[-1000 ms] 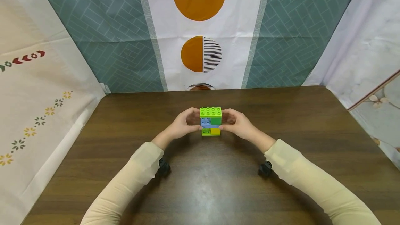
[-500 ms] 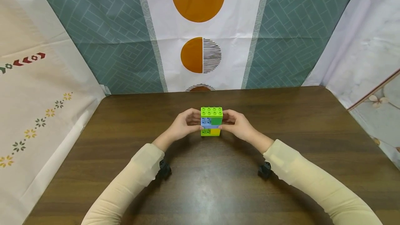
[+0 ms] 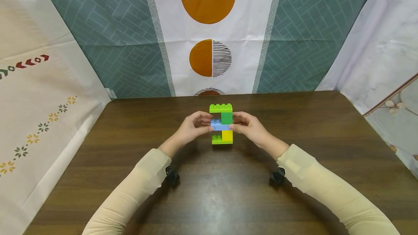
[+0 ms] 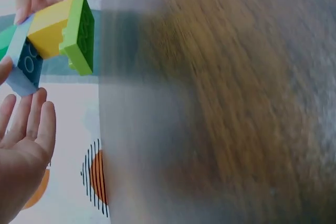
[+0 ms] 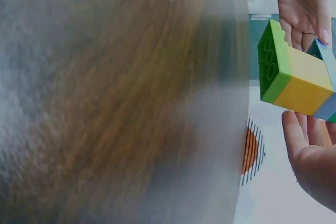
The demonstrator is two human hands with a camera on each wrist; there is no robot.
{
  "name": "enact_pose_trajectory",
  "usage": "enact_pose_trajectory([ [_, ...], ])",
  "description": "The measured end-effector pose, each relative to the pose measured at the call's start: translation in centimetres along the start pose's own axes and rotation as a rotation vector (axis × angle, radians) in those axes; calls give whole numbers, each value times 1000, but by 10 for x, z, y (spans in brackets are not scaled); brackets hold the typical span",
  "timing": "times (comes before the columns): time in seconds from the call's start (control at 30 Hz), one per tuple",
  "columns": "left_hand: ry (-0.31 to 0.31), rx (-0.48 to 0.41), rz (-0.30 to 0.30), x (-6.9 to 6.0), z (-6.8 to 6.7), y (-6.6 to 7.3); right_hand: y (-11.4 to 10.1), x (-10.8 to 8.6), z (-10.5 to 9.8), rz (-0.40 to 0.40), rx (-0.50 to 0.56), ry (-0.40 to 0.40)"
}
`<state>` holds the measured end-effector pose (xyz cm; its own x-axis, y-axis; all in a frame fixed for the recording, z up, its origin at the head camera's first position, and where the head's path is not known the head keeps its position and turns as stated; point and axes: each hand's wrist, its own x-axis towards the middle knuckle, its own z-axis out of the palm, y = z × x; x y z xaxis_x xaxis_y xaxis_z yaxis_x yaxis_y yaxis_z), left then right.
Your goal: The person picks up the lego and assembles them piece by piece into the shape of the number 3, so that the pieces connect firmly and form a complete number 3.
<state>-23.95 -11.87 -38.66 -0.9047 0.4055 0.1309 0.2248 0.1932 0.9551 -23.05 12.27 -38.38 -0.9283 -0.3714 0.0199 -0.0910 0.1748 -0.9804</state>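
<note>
Both hands hold a stack of toy building bricks between them in the head view. From the top down it has a lime brick (image 3: 221, 108), a green brick (image 3: 226, 118), a light blue brick (image 3: 220, 127), a yellow brick (image 3: 227, 135) and a lower lime brick (image 3: 216, 140). My left hand (image 3: 195, 126) pinches the blue brick's left end, thumb in front. At its right end, my right hand (image 3: 246, 125) pinches the same brick. The lower lime brick's hollow underside (image 5: 269, 59) shows in the right wrist view, with the stack off the table.
The dark wooden table (image 3: 209, 188) spreads beneath both arms. A patterned cloth (image 3: 130, 39) hangs behind its far edge, with pale cloths (image 3: 42, 119) at the left and right sides. A small black device (image 3: 277, 177) sits under each wrist.
The stack has tilted so its front faces me more. Its top has risen in view, and gaps now show left of the green and yellow bricks. Both hands keep their grip.
</note>
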Motion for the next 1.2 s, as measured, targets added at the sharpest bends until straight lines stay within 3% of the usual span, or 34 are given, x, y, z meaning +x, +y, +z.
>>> enact_pose_trajectory([
  [0.27, 34, -43, -126, -2, 5, 5, -1, -1, 2, 104, 130, -15],
  [0.47, 94, -45, -241, -3, 12, 5, 2, -1, 4, 180, 138, -6],
  [0.73, 173, -153, -407, -8, 25, 3, 11, 0, 10, 297, 144, 22],
  [1.2, 258, -165, -455, -8, 35, -11, 22, 8, 22, 412, 96, 102],
])
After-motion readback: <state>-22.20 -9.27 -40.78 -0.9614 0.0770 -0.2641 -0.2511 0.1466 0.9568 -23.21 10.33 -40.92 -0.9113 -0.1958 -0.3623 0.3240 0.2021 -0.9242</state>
